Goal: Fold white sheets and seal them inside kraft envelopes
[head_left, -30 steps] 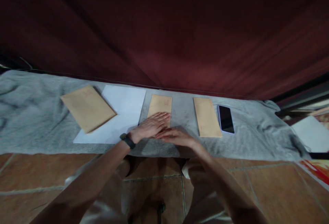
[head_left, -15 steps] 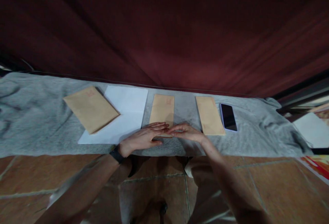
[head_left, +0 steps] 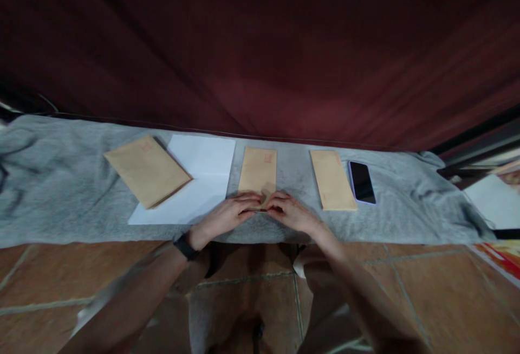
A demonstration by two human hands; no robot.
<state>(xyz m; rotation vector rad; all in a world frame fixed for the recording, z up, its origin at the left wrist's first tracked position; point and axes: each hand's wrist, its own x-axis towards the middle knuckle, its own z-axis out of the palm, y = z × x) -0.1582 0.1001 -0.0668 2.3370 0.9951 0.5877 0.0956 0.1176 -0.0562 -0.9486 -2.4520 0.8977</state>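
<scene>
A tan paper envelope [head_left: 258,167] with small red print at its upper right lies in front of me on the grey cloth. My left hand [head_left: 229,213] grips its near left corner, thumb below and fingers on top. At the near right corner my right hand [head_left: 294,213] pinches the same edge. The near edge is slightly raised between the two hands, and my fingers cover part of it. A dark watch band [head_left: 186,246] circles my left wrist.
On the left, a stack of tan envelopes [head_left: 146,169] overlaps white paper sheets [head_left: 207,183]. Another envelope [head_left: 333,180] lies to the right, beside a phone [head_left: 362,182] with a dark screen. A dark red curtain [head_left: 260,61] hangs behind the cloth-covered surface [head_left: 414,197].
Both hands have gone from lying flat across the envelope's near end, fingertips meeting, to gripping its two near corners. My fingers have drawn apart a little.
</scene>
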